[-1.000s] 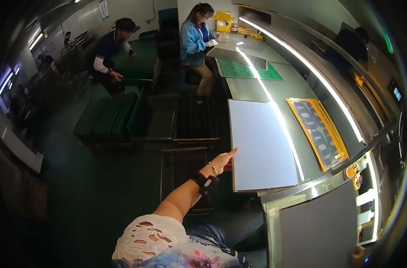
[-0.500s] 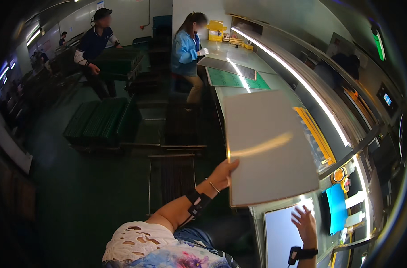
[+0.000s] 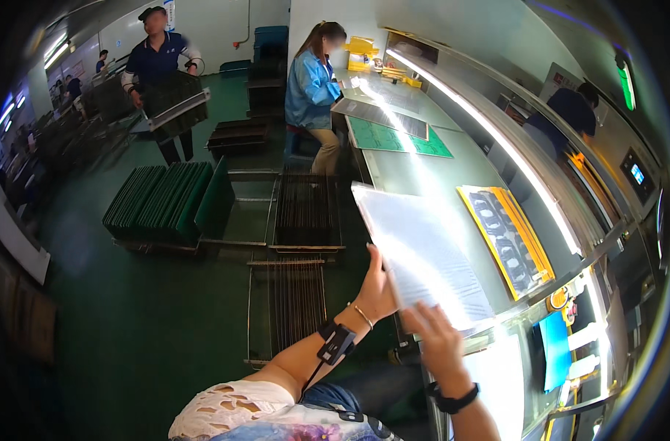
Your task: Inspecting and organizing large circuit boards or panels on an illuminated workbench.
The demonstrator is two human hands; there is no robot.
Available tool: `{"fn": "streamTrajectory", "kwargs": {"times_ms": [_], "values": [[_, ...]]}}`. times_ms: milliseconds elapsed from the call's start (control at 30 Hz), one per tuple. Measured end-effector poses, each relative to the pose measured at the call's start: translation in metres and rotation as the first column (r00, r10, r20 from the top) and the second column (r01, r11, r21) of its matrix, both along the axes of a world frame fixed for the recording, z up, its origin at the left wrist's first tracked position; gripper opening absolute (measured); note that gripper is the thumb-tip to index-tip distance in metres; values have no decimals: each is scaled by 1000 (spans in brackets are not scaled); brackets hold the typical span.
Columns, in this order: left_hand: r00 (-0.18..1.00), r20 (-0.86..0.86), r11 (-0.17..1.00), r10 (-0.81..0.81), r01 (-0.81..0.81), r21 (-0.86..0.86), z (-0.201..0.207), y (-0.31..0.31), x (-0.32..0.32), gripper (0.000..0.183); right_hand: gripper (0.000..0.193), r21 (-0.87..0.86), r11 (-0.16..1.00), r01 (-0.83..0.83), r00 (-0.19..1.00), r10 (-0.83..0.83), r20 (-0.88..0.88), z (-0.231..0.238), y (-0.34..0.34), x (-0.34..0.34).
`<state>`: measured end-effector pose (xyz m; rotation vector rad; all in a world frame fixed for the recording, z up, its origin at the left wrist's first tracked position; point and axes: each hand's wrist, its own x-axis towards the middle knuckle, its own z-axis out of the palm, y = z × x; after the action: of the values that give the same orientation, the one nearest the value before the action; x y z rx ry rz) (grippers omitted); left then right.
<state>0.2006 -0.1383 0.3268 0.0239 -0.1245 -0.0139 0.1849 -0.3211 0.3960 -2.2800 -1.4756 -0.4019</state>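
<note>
My left hand (image 3: 379,291) grips a thin, rectangular flat panel (image 3: 434,235) by its left edge, with the thumb upright along that edge. The panel is tilted above the bench, and its pale face carries a bright streak of reflected light and faint fine lines. Close to the panel's near lower corner is my right hand (image 3: 441,347), fingers outstretched and somewhat blurred; whether they touch the panel I cannot tell. Below and right of that hand, a bright white rectangular surface (image 3: 500,378) lies on the bench.
A bench (image 3: 393,169) runs away from me, bearing yellow-edged sheets (image 3: 505,239) and a green sheet (image 3: 401,138). A blue sheet (image 3: 554,351) and white bottles (image 3: 585,367) stand right. Racks of green boards (image 3: 158,198) and dark panels (image 3: 287,305) stand left. A seated co-worker (image 3: 313,95) and another carrying a rack (image 3: 174,103) are beyond.
The panel has tilted and moved slightly left and down in my left hand. My right hand has come left to its near edge. The standing co-worker has lifted a rack.
</note>
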Motion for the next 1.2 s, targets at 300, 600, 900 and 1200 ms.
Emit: {"fn": "streamTrajectory", "kwargs": {"times_ms": [300,600,900,1200], "values": [[970,-240,991,30,2,132,-71,-4,-20,106,22,-90,993,-76,987,62,-149,-76,15,-10],[939,-335,942,78,41,334,-70,-5,-7,67,12,365,772,520,619,-46,-784,-45,7,29],[752,-134,529,646,-314,788,-27,-37,-23,17,56,-378,898,224,973,-227,36,17,34,-43],[503,62,194,862,-441,876,4,40,-116,15,28,176,966,191,912,-108,-397,60,36,20]]}}
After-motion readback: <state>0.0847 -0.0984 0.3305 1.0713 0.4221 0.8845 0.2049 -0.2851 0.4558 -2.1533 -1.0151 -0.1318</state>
